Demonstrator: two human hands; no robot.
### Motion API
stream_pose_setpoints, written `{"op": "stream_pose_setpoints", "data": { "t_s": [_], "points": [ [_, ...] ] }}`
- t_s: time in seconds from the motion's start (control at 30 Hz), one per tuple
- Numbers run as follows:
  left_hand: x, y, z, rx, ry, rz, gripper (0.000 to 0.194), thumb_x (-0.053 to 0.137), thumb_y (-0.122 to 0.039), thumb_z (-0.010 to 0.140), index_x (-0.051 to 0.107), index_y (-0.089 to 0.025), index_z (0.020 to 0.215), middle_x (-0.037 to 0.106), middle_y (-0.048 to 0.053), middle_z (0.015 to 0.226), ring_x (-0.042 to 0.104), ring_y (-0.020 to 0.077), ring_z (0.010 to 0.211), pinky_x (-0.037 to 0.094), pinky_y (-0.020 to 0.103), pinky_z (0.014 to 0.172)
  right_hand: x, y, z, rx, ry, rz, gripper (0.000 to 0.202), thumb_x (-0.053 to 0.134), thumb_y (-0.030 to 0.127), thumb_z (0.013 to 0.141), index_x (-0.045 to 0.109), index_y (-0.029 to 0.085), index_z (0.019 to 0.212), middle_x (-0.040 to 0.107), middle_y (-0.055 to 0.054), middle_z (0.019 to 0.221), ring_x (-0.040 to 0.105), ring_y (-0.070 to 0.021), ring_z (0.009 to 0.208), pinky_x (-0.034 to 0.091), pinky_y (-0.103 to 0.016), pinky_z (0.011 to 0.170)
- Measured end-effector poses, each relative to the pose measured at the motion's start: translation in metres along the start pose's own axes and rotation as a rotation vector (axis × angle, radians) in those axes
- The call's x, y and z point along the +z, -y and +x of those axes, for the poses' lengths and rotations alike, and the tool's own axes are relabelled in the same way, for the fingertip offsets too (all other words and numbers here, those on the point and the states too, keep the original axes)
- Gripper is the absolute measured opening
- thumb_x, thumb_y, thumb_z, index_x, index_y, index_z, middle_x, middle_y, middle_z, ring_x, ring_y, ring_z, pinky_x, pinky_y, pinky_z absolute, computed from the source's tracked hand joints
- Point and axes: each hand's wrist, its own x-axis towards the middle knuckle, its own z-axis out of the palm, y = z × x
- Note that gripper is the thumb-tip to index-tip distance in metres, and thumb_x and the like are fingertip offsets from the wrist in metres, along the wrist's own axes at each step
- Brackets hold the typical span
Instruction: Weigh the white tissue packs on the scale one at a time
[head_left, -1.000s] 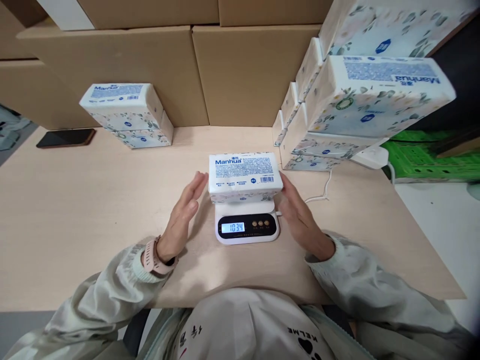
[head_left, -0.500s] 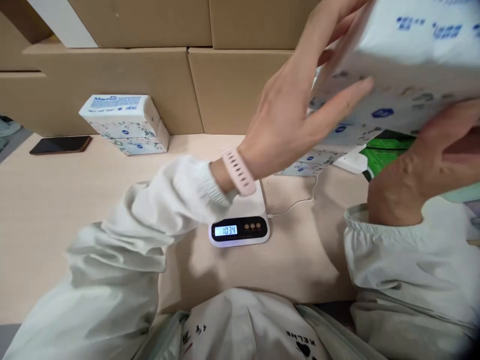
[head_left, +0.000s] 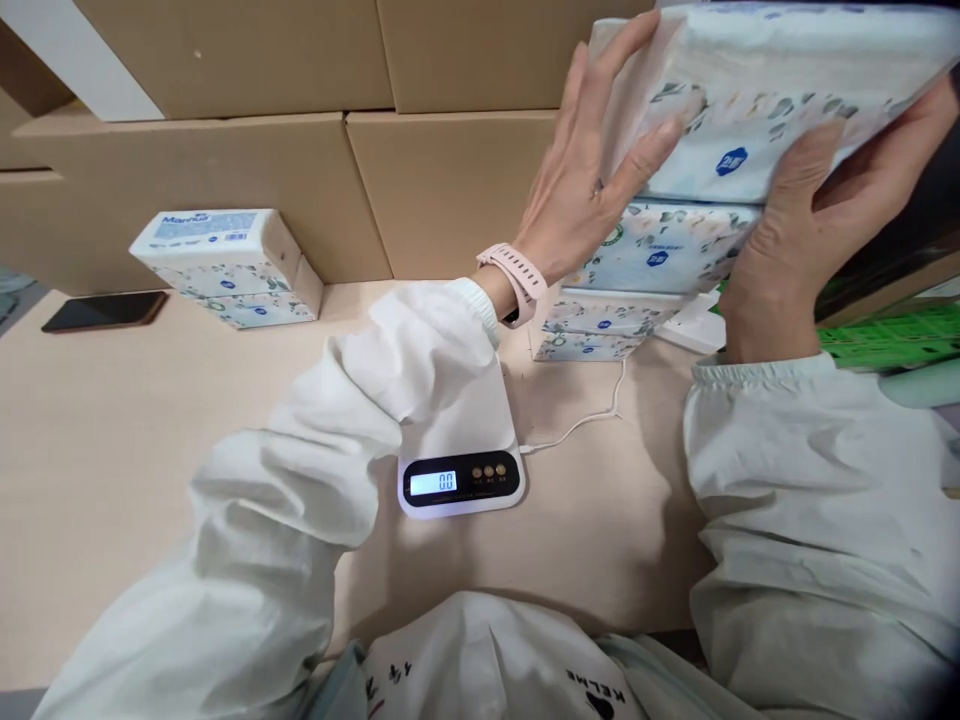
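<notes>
Both hands are on a white tissue pack with a leaf print and a blue badge, at the upper right. My left hand presses its left end, the thumb on the printed side. My right hand grips the right part, thumb in front and the other fingers partly hidden beneath. Directly below is a stack of similar tissue packs; whether the held pack rests on it I cannot tell. A white digital scale sits under my left forearm, its display reading 0.0.
Two stacked tissue packs stand at the left beside a dark phone. Cardboard boxes line the back of the table. A white cable runs from the scale towards the right stack. A green object lies far right.
The held tissue pack has turned, showing more of its printed side, and now lines up above the right stack. The scale's reading went from 103.4 to 0.0.
</notes>
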Motion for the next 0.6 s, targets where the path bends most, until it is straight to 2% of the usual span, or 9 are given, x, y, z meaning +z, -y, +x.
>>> {"op": "stream_pose_setpoints", "data": {
  "t_s": [0.1, 0.2, 0.27, 0.43, 0.6],
  "points": [
    [0.006, -0.013, -0.004, -0.029, 0.031, -0.105, 0.08, -0.002, -0.044, 0.106, 0.033, -0.009, 0.169, 0.03, 0.008, 0.175, 0.011, 0.0328, 0.168, 0.039, 0.062, 0.117, -0.006, -0.015, -0.004, 0.091, 0.005, -0.05, 0.063, 0.056, 0.054, 0.105, 0.051, 0.009, 0.148, 0.058, -0.017, 0.158, 0.05, -0.0275, 0.157, 0.029, -0.043, 0.136],
    [0.01, -0.017, -0.008, -0.046, 0.076, -0.262, 0.067, 0.021, -0.04, 0.111, 0.03, -0.011, 0.17, 0.024, 0.009, 0.179, 0.004, 0.0335, 0.17, 0.031, 0.062, 0.127, -0.013, -0.029, -0.015, 0.229, 0.02, -0.129, 0.083, 0.051, 0.07, 0.103, 0.039, 0.008, 0.156, 0.044, -0.021, 0.169, 0.041, -0.0271, 0.164, 0.027, -0.044, 0.139],
    [0.012, -0.014, -0.01, -0.049, 0.087, -0.333, 0.066, 0.034, -0.037, 0.111, 0.026, -0.011, 0.172, 0.02, 0.008, 0.18, 0.001, 0.0346, 0.171, 0.025, 0.064, 0.132, -0.018, -0.036, -0.022, 0.261, 0.041, -0.164, 0.088, 0.047, 0.076, 0.102, 0.034, 0.01, 0.159, 0.036, -0.022, 0.174, 0.036, -0.0261, 0.166, 0.026, -0.045, 0.139],
    [0.014, -0.005, -0.01, -0.071, 0.099, -0.391, 0.067, 0.041, -0.043, 0.113, 0.025, -0.019, 0.174, 0.016, 0.005, 0.182, -0.006, 0.0362, 0.171, 0.014, 0.064, 0.136, -0.023, -0.054, -0.026, 0.209, 0.073, -0.138, 0.101, 0.044, 0.084, 0.097, 0.022, 0.01, 0.163, 0.024, -0.022, 0.179, 0.026, -0.0279, 0.17, 0.017, -0.049, 0.142],
    [0.023, 0.006, -0.007, -0.04, 0.073, -0.424, 0.073, 0.048, -0.048, 0.112, 0.02, -0.024, 0.176, 0.014, 0.005, 0.182, -0.009, 0.037, 0.171, 0.01, 0.064, 0.137, -0.029, -0.072, -0.019, 0.098, 0.066, -0.141, 0.105, 0.041, 0.088, 0.094, 0.016, 0.008, 0.159, 0.028, -0.027, 0.174, 0.029, -0.0265, 0.168, 0.015, -0.047, 0.142]
  ]
}}
